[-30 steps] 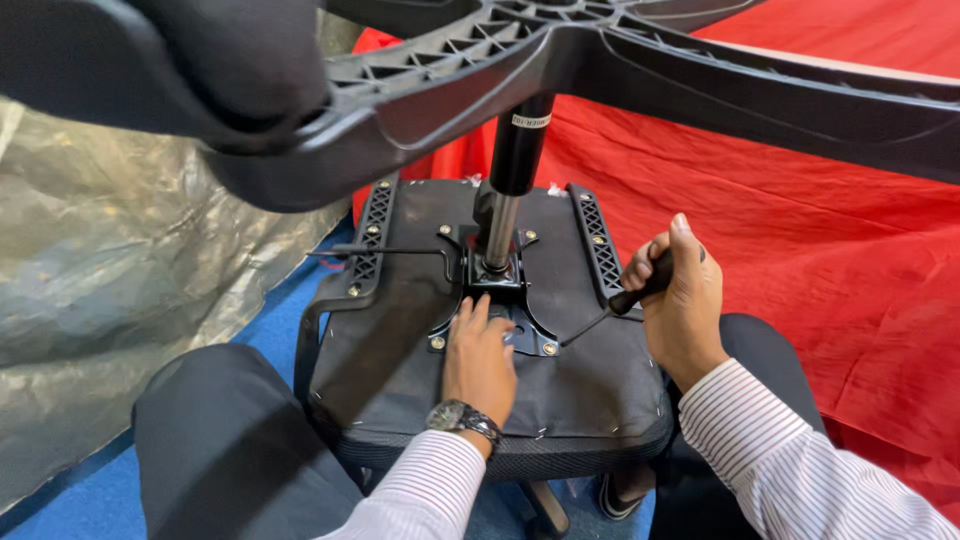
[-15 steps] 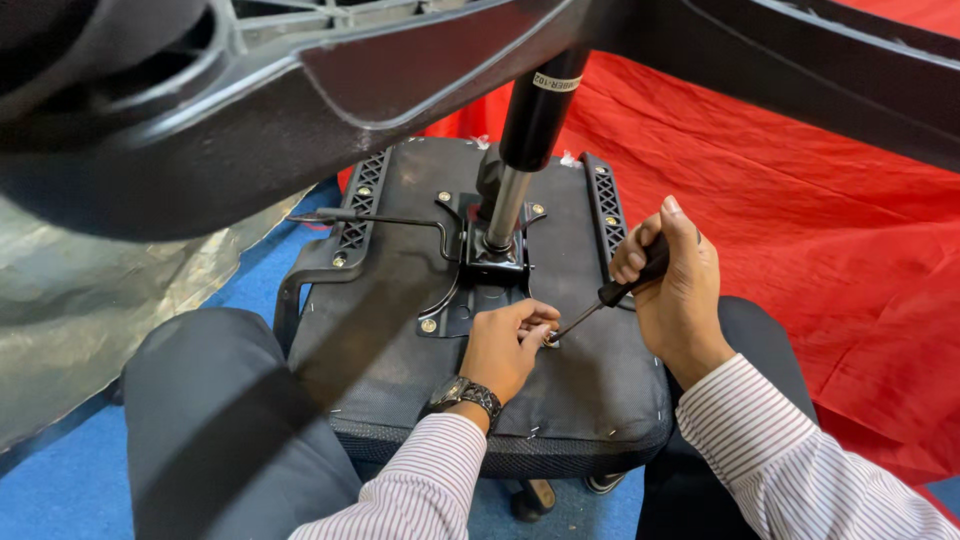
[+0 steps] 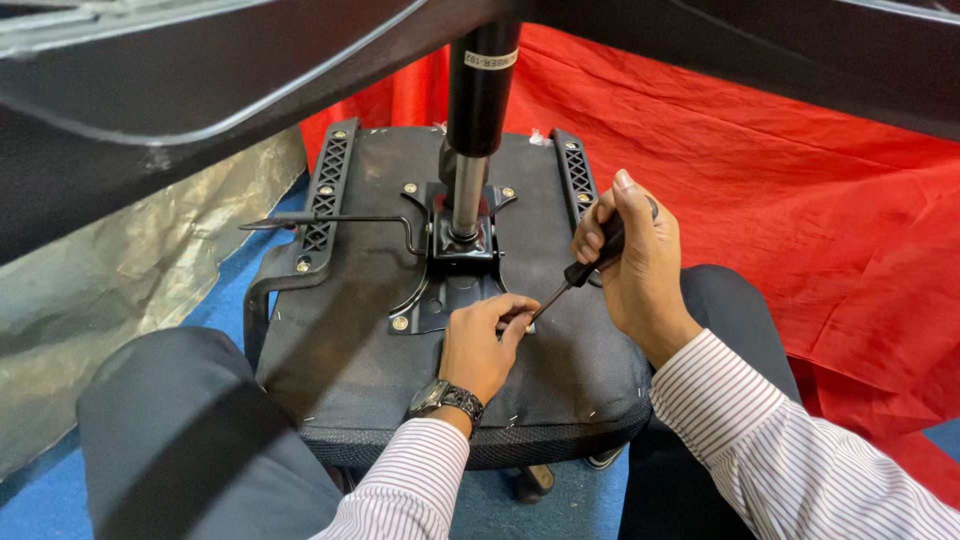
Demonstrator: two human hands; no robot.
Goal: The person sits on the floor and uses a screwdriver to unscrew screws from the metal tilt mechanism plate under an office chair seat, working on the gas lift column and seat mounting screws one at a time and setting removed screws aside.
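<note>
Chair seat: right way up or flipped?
Flipped. The seat lies underside up across the person's lap: the metal plate, its bolts and the gas cylinder point up toward the camera, with the chair base overhead.

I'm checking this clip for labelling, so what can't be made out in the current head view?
- Screwdriver tip and any screw under it: covered by the left hand fingers.
- Chair base: cut off by the top edge, close and blurred.
- Gas cylinder label: too small.
- Seat underside front: hidden behind wrists and knees.
</note>
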